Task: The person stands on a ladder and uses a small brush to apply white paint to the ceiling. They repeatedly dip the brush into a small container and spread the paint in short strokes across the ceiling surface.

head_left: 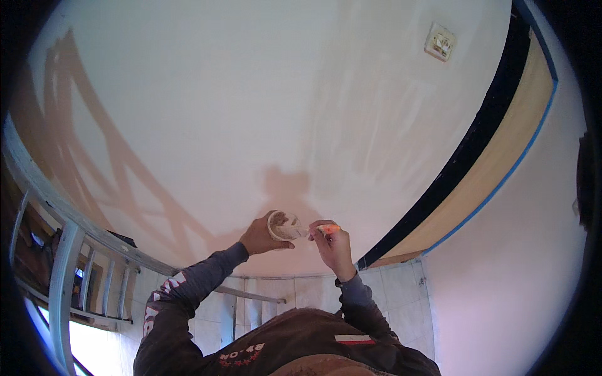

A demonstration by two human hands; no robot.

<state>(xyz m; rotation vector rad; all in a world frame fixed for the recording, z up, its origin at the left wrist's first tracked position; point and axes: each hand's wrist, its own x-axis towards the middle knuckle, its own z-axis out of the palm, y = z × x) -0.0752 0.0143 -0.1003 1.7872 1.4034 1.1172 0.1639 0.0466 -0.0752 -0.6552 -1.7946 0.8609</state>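
My left hand (260,237) is wrapped round a small round tub (273,230), its mouth tilted so the inside shows. Brownish and whitish stuff coats the inside; what it is I cannot tell. Just to the right, my right hand (333,247) grips an orange-handled flat tool (330,229) between thumb and fingers. Its pale, flat end reaches left to the tub's rim; whether it is a blade or bristles is unclear. Both hands are in front of the pale wall (219,94), low in the view.
A wall switch box (440,42) without its cover sits high on the right. A black strip and a wooden door frame (501,144), edged with blue tape, curve down the right side. A metal ladder (66,269) stands at the left, above a tiled floor (401,294).
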